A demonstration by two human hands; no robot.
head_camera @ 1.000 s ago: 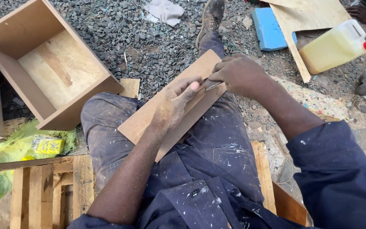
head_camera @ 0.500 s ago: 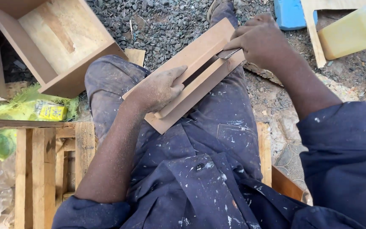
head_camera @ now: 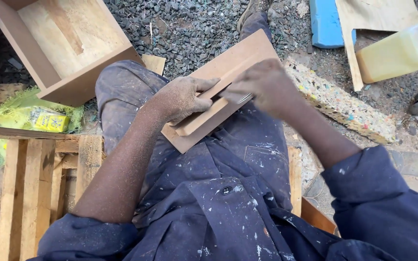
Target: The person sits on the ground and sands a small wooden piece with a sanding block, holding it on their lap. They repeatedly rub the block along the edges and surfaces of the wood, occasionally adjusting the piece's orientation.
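I sit on a wooden pallet and a brown board lies slanted across my lap, over my dark blue overalls. A narrow wooden strip lies on the board, along its length. My left hand presses flat on the strip, fingers spread and not clenched, so this grip is released and only holds the strip down. My right hand is closed around a thin metal tool; its shiny end shows under my fingers and touches the board just beside the strip. What kind of tool it is, I cannot tell, because the hand is blurred.

On the gravel ground in front of me stands an open wooden box, to my left. To my right lie a speckled foam block, a yellowish plastic jug with a red cap, and a blue foam piece.
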